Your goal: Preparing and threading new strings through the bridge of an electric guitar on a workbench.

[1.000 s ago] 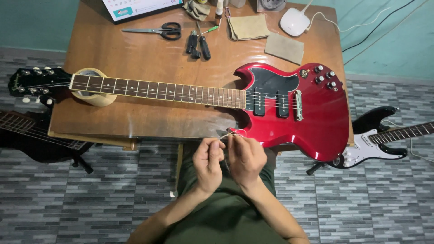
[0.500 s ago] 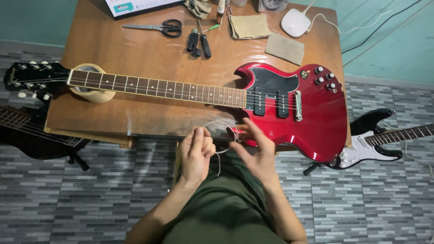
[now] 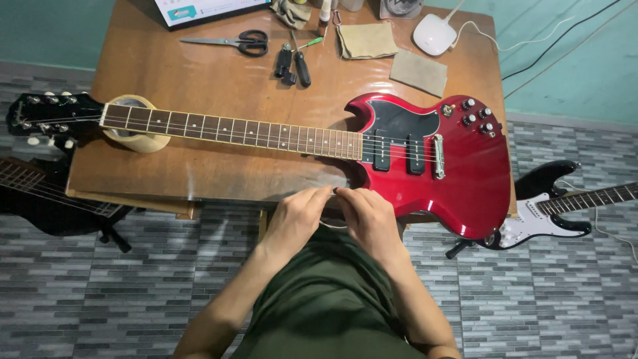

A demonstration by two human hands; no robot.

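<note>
Both hands meet at the table's (image 3: 199, 179) near edge; the left hand (image 3: 298, 216) and right hand (image 3: 369, 218) are closed, pinching what looks like a thin guitar string (image 3: 330, 225) between them, just beside the red guitar's (image 3: 458, 173) body; a slip could whip the loose end against the finish.

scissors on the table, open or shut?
Shut. The scissors lie flat on the wooden table, blades together in one thin point toward the left, black handle loops side by side.
</note>
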